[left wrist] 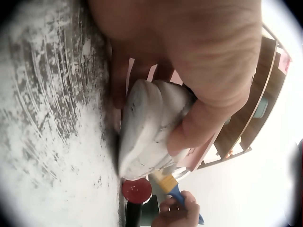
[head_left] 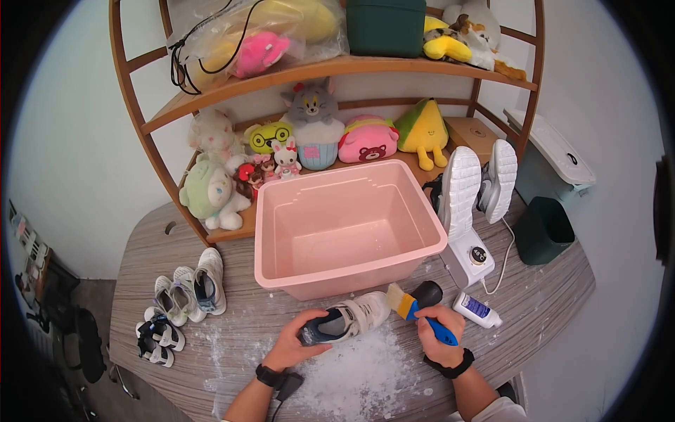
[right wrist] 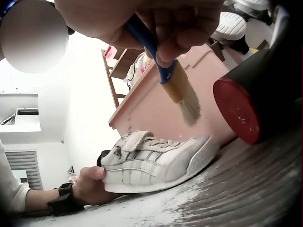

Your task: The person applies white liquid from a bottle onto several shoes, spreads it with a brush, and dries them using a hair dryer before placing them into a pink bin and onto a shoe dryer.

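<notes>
A white sneaker (head_left: 355,316) with a strap lies on the table, toe to the right. My left hand (head_left: 299,342) grips it by the heel, thumb on one side and fingers on the other. In my right hand (head_left: 441,335) is a paintbrush (head_left: 408,307) with a blue handle, yellow ferrule and pale bristles. The right wrist view shows the bristles (right wrist: 190,110) above the sneaker's toe, apart from it. White powder (head_left: 358,380) covers the tabletop in front of the sneaker. A dark cylinder (head_left: 427,292) with a red end lies just behind the brush.
A pink plastic bin (head_left: 351,276) stands behind the sneaker. Right of it, a shoe dryer (head_left: 470,259) carries two upturned shoes, near a white bottle (head_left: 478,310) and a dark green bin (head_left: 545,232). Several small shoes (head_left: 184,295) sit at left. A shelf (head_left: 337,67) holds plush toys.
</notes>
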### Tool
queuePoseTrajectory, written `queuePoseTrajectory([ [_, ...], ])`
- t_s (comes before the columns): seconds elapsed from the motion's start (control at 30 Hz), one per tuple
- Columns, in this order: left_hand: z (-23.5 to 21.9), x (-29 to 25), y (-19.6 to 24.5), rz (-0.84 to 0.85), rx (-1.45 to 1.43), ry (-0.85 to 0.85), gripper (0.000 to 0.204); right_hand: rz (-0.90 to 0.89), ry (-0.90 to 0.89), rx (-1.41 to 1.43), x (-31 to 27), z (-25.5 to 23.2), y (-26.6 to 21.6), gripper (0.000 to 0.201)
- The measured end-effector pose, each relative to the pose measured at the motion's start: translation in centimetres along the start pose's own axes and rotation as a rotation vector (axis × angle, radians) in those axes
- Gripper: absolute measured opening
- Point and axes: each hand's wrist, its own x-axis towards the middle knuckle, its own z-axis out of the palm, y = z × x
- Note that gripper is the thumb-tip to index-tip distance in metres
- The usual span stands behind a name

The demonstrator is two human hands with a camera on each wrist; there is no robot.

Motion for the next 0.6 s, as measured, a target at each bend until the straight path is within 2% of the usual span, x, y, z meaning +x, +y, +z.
queuePoseTrajectory([
  [0.13,0.3,0.1,0.1,0.056,0.061,0.025,0.073,0.125,-0.060,0.157,-0.7,0.2,-0.3,0.009],
  [0.2,0.7,0.1,0.7,0.000,-0.061,0.063,0.070,0.181,-0.088,0.209,-0.5,0.3,-0.9,0.008],
  [0.3,1.2,0.0,0.2,0.018,-0.205,0.122,0.070,0.205,-0.164,0.232,-0.3,0.2,-1.3,0.005],
  [0.33,1.0,0.1,0.1,0.015,-0.204,0.122,0.070,0.224,-0.131,0.208,-0.4,0.2,-0.9,0.005],
  [0.4,0.4,0.3,0.1,0.079,0.068,0.049,0.069,0.240,-0.096,0.185,-0.5,0.1,-0.4,0.006],
  [0.5,0.2,0.6,0.1,0.102,0.094,0.023,0.068,0.223,-0.035,0.096,-0.8,-0.2,0.1,0.009],
  [0.6,0.3,0.4,0.4,0.061,0.031,0.025,0.067,0.310,0.057,0.131,-1.2,-0.3,0.3,0.016],
])
